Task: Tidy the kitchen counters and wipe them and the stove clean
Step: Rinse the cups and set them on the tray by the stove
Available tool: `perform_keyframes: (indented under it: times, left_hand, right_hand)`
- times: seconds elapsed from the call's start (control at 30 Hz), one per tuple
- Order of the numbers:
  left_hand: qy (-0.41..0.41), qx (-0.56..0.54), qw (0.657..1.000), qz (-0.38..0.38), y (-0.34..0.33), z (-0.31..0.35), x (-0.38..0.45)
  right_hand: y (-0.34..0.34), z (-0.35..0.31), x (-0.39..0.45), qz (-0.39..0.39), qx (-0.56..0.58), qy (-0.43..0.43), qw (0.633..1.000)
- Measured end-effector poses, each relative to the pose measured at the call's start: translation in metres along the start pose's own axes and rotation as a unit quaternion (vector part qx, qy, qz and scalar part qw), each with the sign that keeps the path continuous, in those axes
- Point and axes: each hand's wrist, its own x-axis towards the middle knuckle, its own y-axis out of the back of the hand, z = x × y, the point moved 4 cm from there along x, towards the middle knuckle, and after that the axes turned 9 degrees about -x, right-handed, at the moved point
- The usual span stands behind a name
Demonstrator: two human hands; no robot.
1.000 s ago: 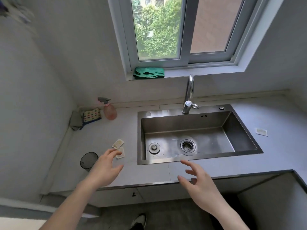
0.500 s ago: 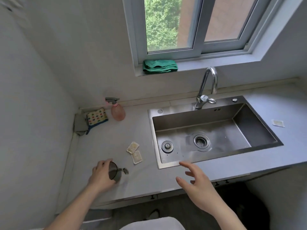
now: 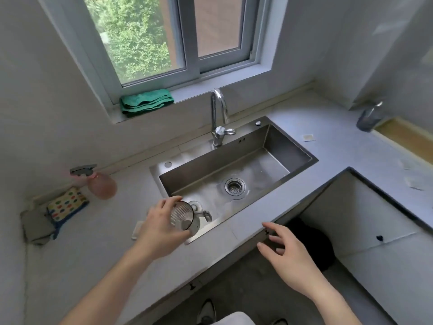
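Head view: two hands show. The left hand (image 3: 159, 221) grips one dark ribbed glass (image 3: 182, 218), fingers curled round its side, holding it tilted above the sink's (image 3: 290, 146) near-left corner, its mouth turned toward the camera. The right hand (image 3: 287, 252) hovers past the counter (image 3: 98, 231) edge with fingers spread and loosely bent, holding nothing and touching nothing.

In the one steel basin lie one drain strainer (image 3: 235, 186) near the middle and one plug (image 3: 199, 208), partly hidden behind the glass. One tap (image 3: 219, 118) stands at the back rim.

On the counter's left end: one pink spray bottle (image 3: 100, 184), one dotted sponge (image 3: 66, 204) just beside a grey cloth (image 3: 35, 225), and one white packet (image 3: 137, 229) partly under the left wrist. Right of the sink lies one more packet (image 3: 308, 137); two fainter ones sit farther right, blurred. One grey pump bottle (image 3: 369, 117) stands at the far right.

One folded green cloth (image 3: 146, 102) rests on the window sill (image 3: 196, 96).
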Motion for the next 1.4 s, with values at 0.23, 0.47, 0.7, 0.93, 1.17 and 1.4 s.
perform_keyframes:
  times: [0.23,0.47,0.7,0.93,1.17,1.4]
  left_hand:
    - [-0.120,-0.041,0.992,-0.012,-0.060,0.126,0.010]
    - [-0.185,-0.074,0.980,-0.022,-0.125,0.237,0.001]
    - [-0.229,-0.083,0.969,-0.044,-0.184,0.316,-0.002]
    - [-0.255,-0.069,0.961,-0.084,-0.230,0.379,0.013]
    - [-0.271,-0.049,0.951,-0.142,-0.278,0.433,0.074]
    - [-0.268,0.004,0.936,-0.228,-0.364,0.485,0.185]
  right_hand:
    - [0.098,0.058,-0.036,0.102,0.030,-0.028,0.994]
    - [0.197,0.126,-0.068,0.176,0.045,-0.034,0.983]
    - [0.266,0.176,-0.093,0.213,0.034,-0.043,0.975]
    - [0.311,0.210,-0.103,0.248,0.037,-0.072,0.965]
    - [0.348,0.233,-0.077,0.260,0.028,-0.106,0.959]
    - [0.389,0.255,-0.018,0.278,0.020,-0.163,0.946]
